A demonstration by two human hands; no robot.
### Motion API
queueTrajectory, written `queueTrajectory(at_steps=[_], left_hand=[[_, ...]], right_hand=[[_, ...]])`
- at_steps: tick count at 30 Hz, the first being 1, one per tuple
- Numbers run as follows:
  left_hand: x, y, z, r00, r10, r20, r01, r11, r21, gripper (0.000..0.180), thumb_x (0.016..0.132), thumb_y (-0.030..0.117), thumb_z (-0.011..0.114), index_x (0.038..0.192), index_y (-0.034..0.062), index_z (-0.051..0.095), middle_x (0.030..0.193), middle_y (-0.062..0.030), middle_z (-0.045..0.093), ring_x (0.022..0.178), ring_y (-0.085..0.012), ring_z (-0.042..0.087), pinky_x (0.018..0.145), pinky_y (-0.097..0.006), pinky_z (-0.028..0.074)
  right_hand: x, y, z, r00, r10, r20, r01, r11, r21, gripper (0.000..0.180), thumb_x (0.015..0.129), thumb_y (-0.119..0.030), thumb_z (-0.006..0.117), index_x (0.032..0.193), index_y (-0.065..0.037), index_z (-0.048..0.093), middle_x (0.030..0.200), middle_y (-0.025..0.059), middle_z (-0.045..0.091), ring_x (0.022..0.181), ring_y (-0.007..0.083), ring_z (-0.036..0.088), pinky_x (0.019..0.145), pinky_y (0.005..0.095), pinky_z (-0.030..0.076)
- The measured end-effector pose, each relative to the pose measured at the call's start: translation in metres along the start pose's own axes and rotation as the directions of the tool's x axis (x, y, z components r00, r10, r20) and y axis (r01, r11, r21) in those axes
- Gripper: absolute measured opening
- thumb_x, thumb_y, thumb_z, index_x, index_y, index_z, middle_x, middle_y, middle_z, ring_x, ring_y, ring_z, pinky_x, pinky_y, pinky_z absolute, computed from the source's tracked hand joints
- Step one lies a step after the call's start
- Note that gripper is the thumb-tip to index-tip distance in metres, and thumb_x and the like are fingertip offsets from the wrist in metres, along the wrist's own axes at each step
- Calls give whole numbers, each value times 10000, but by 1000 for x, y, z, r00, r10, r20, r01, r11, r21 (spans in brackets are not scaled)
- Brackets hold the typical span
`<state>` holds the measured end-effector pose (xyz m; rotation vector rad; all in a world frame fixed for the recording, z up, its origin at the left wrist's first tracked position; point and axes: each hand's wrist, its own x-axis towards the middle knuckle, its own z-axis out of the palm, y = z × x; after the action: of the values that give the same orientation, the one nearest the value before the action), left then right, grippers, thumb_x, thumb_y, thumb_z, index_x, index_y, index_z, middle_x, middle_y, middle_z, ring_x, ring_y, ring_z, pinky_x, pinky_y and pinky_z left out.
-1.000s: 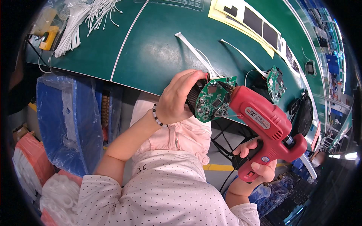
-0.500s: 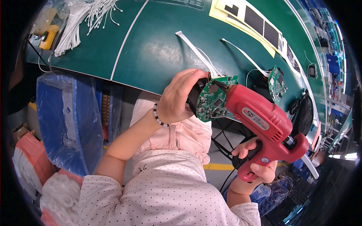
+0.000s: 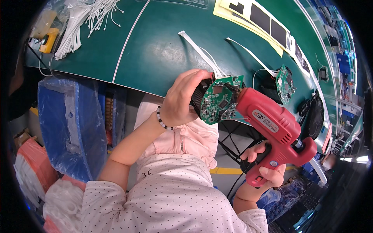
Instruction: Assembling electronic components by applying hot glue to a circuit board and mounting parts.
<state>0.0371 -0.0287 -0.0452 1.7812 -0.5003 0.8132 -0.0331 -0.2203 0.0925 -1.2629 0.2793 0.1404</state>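
My left hand (image 3: 182,95) is closed around a black, ribbed round part that carries a green circuit board (image 3: 214,105), held tilted at the table's front edge. A white ribbon cable (image 3: 200,50) runs from this board back over the table. My right hand (image 3: 268,167) grips the handle of a red hot glue gun (image 3: 268,116), a glue stick (image 3: 319,171) jutting from its rear. The dark nozzle (image 3: 234,89) points left at the board's upper part; whether it touches cannot be made out. To the right stands a second circuit board (image 3: 285,85) with its own white cable (image 3: 250,55).
Bundled white cables (image 3: 74,33) and a yellow device (image 3: 48,40) lie at the far left of the green table (image 3: 155,50). Yellow sheets with black pads (image 3: 254,23) are at the back. A black pouch (image 3: 314,120) sits right; a blue lined bin (image 3: 70,124) stands below left.
The glue gun's nozzle has shifted slightly right, and the board has turned a little more face-on. Both hands keep their hold.
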Motion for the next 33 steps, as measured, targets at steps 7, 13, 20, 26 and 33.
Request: queueTrajectory(at_steps=[7, 13, 20, 26, 33], left_hand=[[-1, -2, 2, 1000, 8, -14, -8, 1000, -7, 761, 575, 72, 751, 1215, -17, 350, 1082, -148, 549, 985, -318, 532, 838, -366, 435], [2, -1, -3, 997, 53, 51, -56, 997, 52, 886, 573, 46, 770, 1280, -37, 242, 1062, -218, 534, 922, -325, 554, 793, -385, 465], [-1, -1, 1, 1000, 5, -23, -6, 1000, -22, 752, 579, 89, 752, 1209, -16, 356, 1087, -143, 542, 994, -317, 527, 841, -367, 434], [1, 2, -2, 998, -49, 32, 50, 998, -23, 717, 577, 73, 739, 1193, -19, 384, 1089, -137, 544, 1005, -314, 517, 855, -362, 421], [-1, 0, -1, 999, -36, 18, 36, 998, -41, 724, 582, 67, 729, 1204, -24, 370, 1094, -134, 544, 1014, -314, 512, 859, -366, 420]], right_hand=[[0, 1, 1, 1000, -9, -15, 9, 1000, 20, 508, 458, -62, 546, 913, 149, 475, 740, 223, 522, 678, 339, 572, 658, 475, 486], [-1, 1, 2, 1000, -18, -2, 18, 1000, 18, 508, 457, -68, 545, 909, 151, 468, 731, 227, 520, 674, 340, 570, 659, 471, 486], [-3, 1, 7, 1000, 10, 17, -9, 997, -75, 538, 505, -116, 581, 951, 140, 422, 749, 194, 507, 633, 312, 564, 605, 465, 491], [-3, 0, 7, 999, 22, 39, -22, 1000, -5, 551, 456, -62, 536, 966, 132, 459, 746, 216, 523, 682, 326, 568, 663, 460, 476], [-4, 2, 8, 1000, 19, -21, -20, 998, -55, 546, 512, -110, 578, 971, 137, 417, 781, 193, 508, 655, 312, 568, 610, 469, 489]])
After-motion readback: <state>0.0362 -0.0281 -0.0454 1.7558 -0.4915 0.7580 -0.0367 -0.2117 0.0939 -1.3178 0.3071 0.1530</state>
